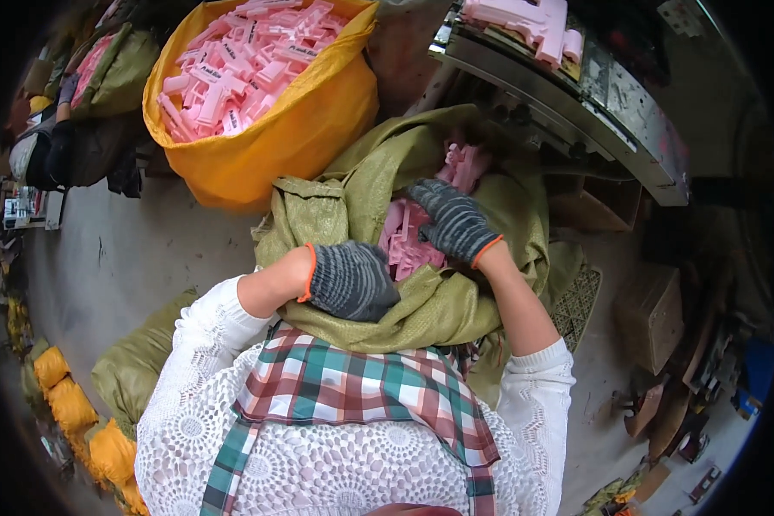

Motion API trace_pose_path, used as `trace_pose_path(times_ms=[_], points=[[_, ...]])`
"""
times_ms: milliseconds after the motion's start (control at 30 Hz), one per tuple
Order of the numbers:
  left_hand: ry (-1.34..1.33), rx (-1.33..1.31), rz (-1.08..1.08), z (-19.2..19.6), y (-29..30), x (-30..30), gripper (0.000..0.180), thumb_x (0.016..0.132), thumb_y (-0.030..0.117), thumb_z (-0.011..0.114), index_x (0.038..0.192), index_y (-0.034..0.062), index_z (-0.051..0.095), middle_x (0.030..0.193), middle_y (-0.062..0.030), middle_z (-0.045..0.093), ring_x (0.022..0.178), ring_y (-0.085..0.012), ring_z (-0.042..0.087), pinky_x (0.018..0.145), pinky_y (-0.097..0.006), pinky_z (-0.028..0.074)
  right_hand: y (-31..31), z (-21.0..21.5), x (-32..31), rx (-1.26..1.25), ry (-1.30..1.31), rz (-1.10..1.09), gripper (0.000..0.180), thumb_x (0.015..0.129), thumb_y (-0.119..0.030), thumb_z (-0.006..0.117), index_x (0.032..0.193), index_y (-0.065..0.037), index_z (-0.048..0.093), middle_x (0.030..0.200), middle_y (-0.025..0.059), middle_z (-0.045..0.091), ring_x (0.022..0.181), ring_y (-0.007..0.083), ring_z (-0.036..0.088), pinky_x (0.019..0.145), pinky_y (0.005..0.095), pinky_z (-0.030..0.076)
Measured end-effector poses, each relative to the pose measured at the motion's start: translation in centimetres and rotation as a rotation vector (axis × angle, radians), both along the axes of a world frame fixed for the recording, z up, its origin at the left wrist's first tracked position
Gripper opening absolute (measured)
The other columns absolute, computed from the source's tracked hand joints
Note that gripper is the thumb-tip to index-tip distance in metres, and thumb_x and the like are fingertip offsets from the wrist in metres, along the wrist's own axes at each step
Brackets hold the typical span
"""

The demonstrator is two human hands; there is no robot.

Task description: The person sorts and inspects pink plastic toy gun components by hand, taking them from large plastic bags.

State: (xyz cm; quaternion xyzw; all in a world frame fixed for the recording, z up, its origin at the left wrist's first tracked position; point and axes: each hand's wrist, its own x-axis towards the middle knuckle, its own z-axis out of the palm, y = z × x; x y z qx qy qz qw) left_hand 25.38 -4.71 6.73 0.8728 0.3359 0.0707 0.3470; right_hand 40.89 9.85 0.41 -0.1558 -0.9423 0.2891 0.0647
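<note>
An olive-green woven sack [310, 215] lies open in front of me, with pink plastic parts [417, 255] inside. My right hand [451, 219], in a grey striped knit glove with an orange cuff, reaches into the sack. Its fingers and thumb bend around a pink plastic part [397, 222] on the pile. Closer to me, my left hand [353, 279], gloved the same way, is closed at the sack's near side. Its fingertips are turned under, so what they hold is hidden. More pink parts [463, 165] show beyond my right hand.
Ahead on the left stands a large yellow sack [262, 163], heaped with pink toy-gun-shaped pieces [232, 77]. At the upper right, a metal machine [576, 103] carries a pink piece [537, 26]. Cardboard boxes [654, 314] are at the right. Another person's arm [64, 110] shows far left.
</note>
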Motion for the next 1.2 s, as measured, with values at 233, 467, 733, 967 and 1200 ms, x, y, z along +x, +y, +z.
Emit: trace_pose_path(times_ms=[233,467,733,967,1200], points=[[-0.072,-0.001,0.190,1.1,-0.6,-2.1,0.027,0.085,0.028,0.051,0.096,0.0052,0.062,0.082,-0.0156,0.064,0.081,-0.0328,0.060,0.081,-0.041,0.044,3.4,3.9,3.0,0.092,0.041,-0.114,0.026,0.061,-0.005,0.066,0.086,-0.005,0.059,0.084,0.0167,0.058,0.079,0.0349,0.057,0.074,0.0407,0.047],[-0.443,0.246,0.747,4.2,3.5,-2.8,0.054,0.079,0.018,0.068,0.125,0.0015,0.046,0.118,-0.0185,0.054,0.111,-0.0295,0.052,0.095,-0.036,0.039,2.2,11.6,7.1,-0.595,0.647,-0.574,0.023,0.075,0.010,0.056,0.095,-0.002,0.057,0.088,0.0061,0.061,0.079,0.0129,0.058,0.072,0.0261,0.050],[-0.341,0.222,0.578,3.8,6.9,-2.3,0.044,0.070,0.028,0.072,0.104,0.0047,0.058,0.082,-0.0151,0.063,0.076,-0.0312,0.062,0.066,-0.039,0.048,0.4,14.3,5.6,-0.344,0.564,-0.490,0.041,0.070,0.004,0.067,0.109,-0.001,0.054,0.106,0.0117,0.059,0.095,0.0193,0.058,0.083,0.0309,0.049],[0.144,0.766,0.732,4.9,7.5,-0.5,0.063,0.060,0.029,0.070,0.117,0.0053,0.055,0.088,-0.0121,0.058,0.082,-0.0327,0.054,0.076,-0.042,0.042,-2.1,15.4,5.2,0.085,0.314,-0.400,0.052,0.058,-0.006,0.080,0.105,-0.003,0.057,0.102,0.0101,0.061,0.097,0.0208,0.059,0.088,0.0301,0.045],[0.039,1.303,0.859,5.6,15.9,-4.1,0.065,0.070,0.032,0.068,0.126,0.0066,0.047,0.113,-0.0174,0.054,0.105,-0.0352,0.051,0.093,-0.045,0.038,1.3,14.8,8.9,-0.385,0.747,-0.562,0.048,0.069,0.001,0.073,0.112,-0.005,0.053,0.115,0.0085,0.054,0.107,0.0187,0.051,0.093,0.0340,0.044]])
